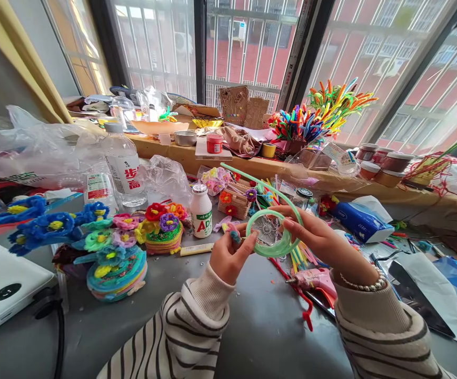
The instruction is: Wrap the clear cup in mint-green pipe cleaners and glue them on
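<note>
Both hands of the person are raised over the grey worktop (197,287), near its middle, and between them is a coil of pale green, translucent tubing (271,250). The left hand (228,258) has its fingers narrow, with the thumb pressed to the left edge of the coil. At these same fingers there is a small fuzzy piece (234,235) in pink and teal; I cannot tell if it is pinched or only lies behind them. The right hand (319,237) holds the coil at its upper right side, the thumb in front and the other fingers extended behind and above. One loose end of the tubing goes up in a long curve to the left, above the hands. On the right wrist is a bracelet of silvery beads (365,283).

Under the right forearm, a pink glue gun (313,279) lies on the worktop, its nozzle pointing to the left, and just beside it is a red chenille stem (307,315) with a curled end. To the left of the left hand, a white bottle (202,213) with a green label stands upright, and a pale yellow stick (196,249) lies before it. Farther left are a round woven basket (163,241) with fuzzy flowers on top and a group of blue chenille flowers (57,227).
</note>
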Tool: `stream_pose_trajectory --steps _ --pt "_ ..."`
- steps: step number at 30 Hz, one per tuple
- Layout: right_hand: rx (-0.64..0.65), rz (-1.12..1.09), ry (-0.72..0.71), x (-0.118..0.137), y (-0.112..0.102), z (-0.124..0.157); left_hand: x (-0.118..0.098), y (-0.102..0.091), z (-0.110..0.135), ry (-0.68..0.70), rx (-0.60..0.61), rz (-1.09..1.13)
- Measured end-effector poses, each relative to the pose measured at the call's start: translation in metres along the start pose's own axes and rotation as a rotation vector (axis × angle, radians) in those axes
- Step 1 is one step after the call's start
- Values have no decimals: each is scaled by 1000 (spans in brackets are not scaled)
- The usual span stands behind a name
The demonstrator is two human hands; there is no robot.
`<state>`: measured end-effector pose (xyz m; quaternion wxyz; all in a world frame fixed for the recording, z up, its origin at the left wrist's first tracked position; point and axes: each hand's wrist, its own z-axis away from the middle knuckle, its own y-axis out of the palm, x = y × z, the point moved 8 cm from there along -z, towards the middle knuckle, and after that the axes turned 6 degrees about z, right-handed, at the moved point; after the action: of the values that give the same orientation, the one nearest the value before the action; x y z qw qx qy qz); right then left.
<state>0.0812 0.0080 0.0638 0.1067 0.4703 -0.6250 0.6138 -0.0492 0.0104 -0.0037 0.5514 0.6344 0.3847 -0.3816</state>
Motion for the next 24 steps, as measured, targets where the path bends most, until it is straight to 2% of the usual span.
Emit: stream_pose_trajectory --steps 7,12,18,24 --pt "-16 -46 10 -1 -3 0 -4 3 2 -23 16 46" --pt "-56 -48 10 -6 -6 0 7 8 1 -151 49 203" --pt "-56 -87 17 -2 -2 -2 11 13 0 -186 111 260" --pt "-19 -170 76 -2 2 -1 15 8 -1 -270 55 334"
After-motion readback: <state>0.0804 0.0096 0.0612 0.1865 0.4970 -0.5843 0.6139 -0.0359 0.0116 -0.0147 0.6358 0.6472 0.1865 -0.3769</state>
